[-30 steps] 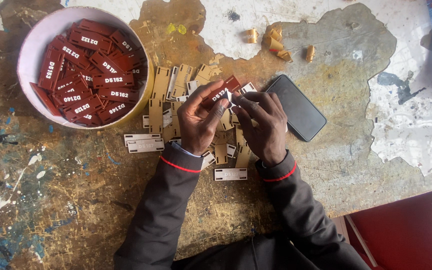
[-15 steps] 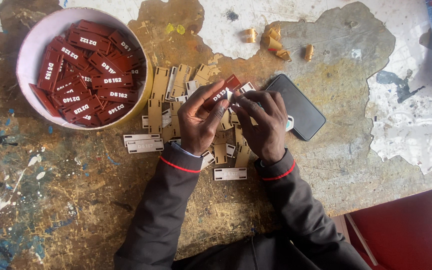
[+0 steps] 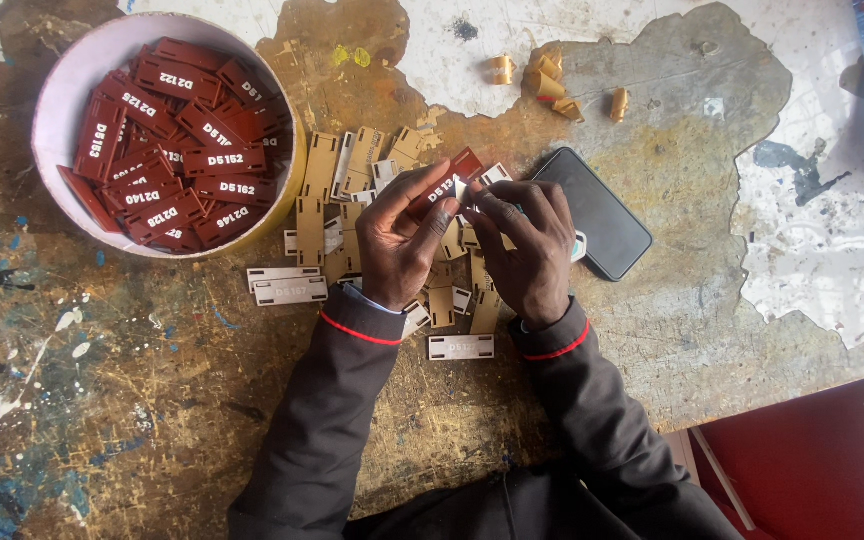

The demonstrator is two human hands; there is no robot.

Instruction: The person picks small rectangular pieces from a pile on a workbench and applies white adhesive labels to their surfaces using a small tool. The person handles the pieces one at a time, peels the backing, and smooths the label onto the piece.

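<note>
Seen from above, two hands meet near the middle of a worn, paint-stained wooden surface [image 3: 132,420]. The left hand [image 3: 402,240] pinches a dark red rectangular tag with white lettering [image 3: 444,186] between thumb and fingers, holding it tilted toward the far edge. The right hand [image 3: 527,245] touches the near end of the same tag, its fingertips closed on a small white strip [image 3: 464,190] at the tag's face; whether the strip is stuck on or coming off cannot be told. Both wrists wear dark sleeves with red cuff trim.

Under and around the hands lies a loose scatter of tan and white backing pieces [image 3: 337,185], spread from the middle toward the left. Two white rectangular pieces [image 3: 287,285] lie just left of the left wrist, and one more [image 3: 460,347] between the two wrists.

In the far left corner stands a round pale bowl [image 3: 62,100] filled with more dark red tags [image 3: 182,140]. A black phone [image 3: 592,212] lies face up just beside the right hand, on its right. A few curled tan scraps [image 3: 552,85] sit near the far edge. A red seat [image 3: 802,470] shows beyond the near right corner.
</note>
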